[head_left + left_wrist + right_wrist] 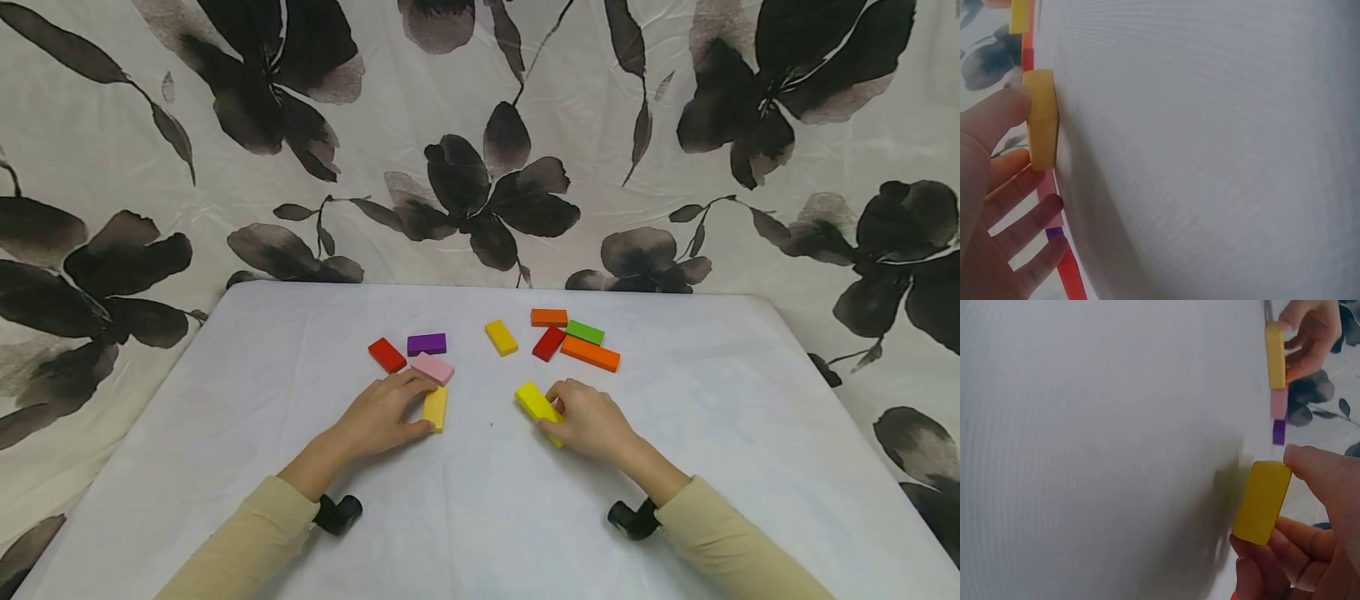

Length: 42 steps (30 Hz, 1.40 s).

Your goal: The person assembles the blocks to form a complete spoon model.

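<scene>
Left hand [386, 414]: thumb and fingers clamped on opposite ends of a pale yellow block [435, 408], which is on the left part of the white table [480, 517]. Pink block [432, 368] just beyond its far end; contact cannot be told. Purple block [427, 344] behind the pink one; left red block [387, 355] to the left of both.

Right hand [596, 421]: thumb and fingers pinch a bright yellow block [536, 402], held at a slant right of table centre; cannot tell whether it touches the table. The two held blocks are well apart.

Beyond the right hand: right red block [549, 343], green block [585, 332], short orange block [549, 317] and long orange block [590, 353], grouped closely. Small yellow block [501, 337] is apart, left of this group.
</scene>
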Tool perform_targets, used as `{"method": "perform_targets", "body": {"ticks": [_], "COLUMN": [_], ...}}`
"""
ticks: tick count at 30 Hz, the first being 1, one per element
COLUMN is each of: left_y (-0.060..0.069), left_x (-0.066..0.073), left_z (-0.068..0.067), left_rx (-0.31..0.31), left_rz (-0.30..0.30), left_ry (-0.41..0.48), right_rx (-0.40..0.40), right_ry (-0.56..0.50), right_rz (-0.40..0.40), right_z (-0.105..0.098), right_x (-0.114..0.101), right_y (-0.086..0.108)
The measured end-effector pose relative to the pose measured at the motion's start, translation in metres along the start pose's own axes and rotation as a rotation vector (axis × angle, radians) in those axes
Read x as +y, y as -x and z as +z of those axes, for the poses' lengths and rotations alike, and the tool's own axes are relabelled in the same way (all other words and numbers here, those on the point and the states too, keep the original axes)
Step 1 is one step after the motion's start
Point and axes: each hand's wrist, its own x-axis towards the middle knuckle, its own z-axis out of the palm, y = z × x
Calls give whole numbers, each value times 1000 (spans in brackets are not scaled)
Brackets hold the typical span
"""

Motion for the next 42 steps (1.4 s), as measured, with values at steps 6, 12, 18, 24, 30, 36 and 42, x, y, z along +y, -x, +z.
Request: {"method": "perform_targets", "body": {"ticks": [6,12,18,24,30,36,42], "left_y": [0,0,0,0,0,1,0], "left_x": [-1,-1,-2,-1,-2,-2,-3], "left_z": [1,1,2,2,2,2,3], "left_rx": [4,7,5,2,-3,3,3], "left_rz": [2,9,6,2,0,2,5], "left_ry": [-2,0,-5,0,3,7,5], "right_rx": [26,65,66,59,38,-55,-138], "right_ry": [-13,13,28,18,47,45,42], "right_rz": [20,46,80,85,-41,-276,-406], "right_z": [9,15,18,17,9,0,-6], "right_x": [-5,-9,-12,-13,-3,14,26], "right_y": [1,1,1,3,7,11,13]}}
